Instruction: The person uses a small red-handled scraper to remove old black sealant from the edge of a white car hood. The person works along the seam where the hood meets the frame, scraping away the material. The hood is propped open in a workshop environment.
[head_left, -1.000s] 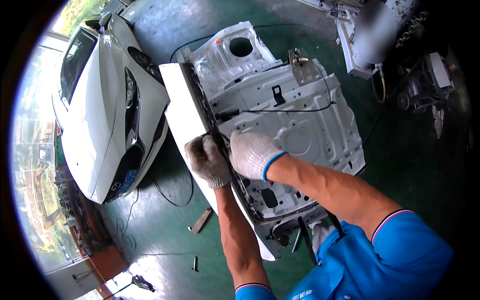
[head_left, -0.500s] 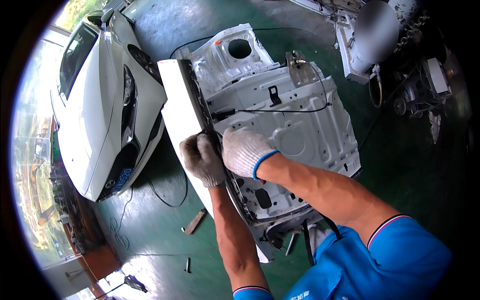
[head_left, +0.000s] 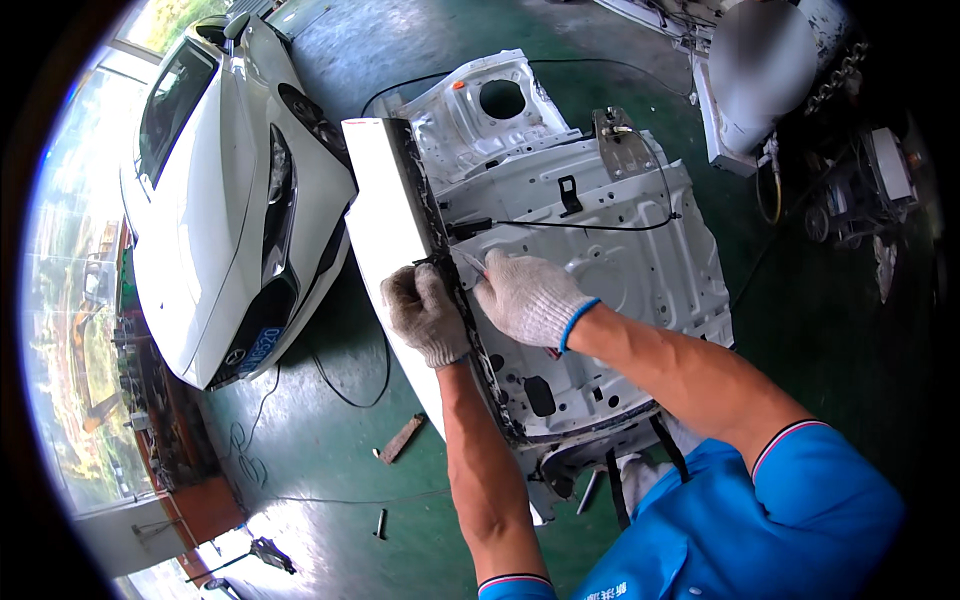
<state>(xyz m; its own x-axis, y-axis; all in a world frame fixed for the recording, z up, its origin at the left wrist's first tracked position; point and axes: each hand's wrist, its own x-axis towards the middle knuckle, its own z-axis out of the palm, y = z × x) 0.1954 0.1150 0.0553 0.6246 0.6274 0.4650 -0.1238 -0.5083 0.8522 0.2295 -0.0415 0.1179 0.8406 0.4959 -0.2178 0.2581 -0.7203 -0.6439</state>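
A large white car body panel [head_left: 655, 240] with stamped recesses and holes lies in front of me. Along its left side runs a smooth white outer skin [head_left: 385, 190], edged by a ragged black strip [head_left: 418, 185]. My gloved left hand [head_left: 425, 315] is closed at this edge, pinching a dark bit of the strip. Just to its right, my gloved right hand [head_left: 530, 300] grips a slim tool [head_left: 468, 259] whose metal tip points at the strip. A reddish end shows under the glove; the rest of the tool is hidden.
A white car [head_left: 210, 220] stands close on the left. On the green floor lie a brownish flat tool [head_left: 402, 438], a small metal rod [head_left: 380, 524] and a black cable [head_left: 350, 405]. Wheeled equipment [head_left: 850, 200] stands at right. A black cable [head_left: 580, 226] crosses the panel.
My right hand has drawn back to the right from the strip, and the tool's metal tip now shows. The left hand stays at the edge. The whole view has shifted slightly.
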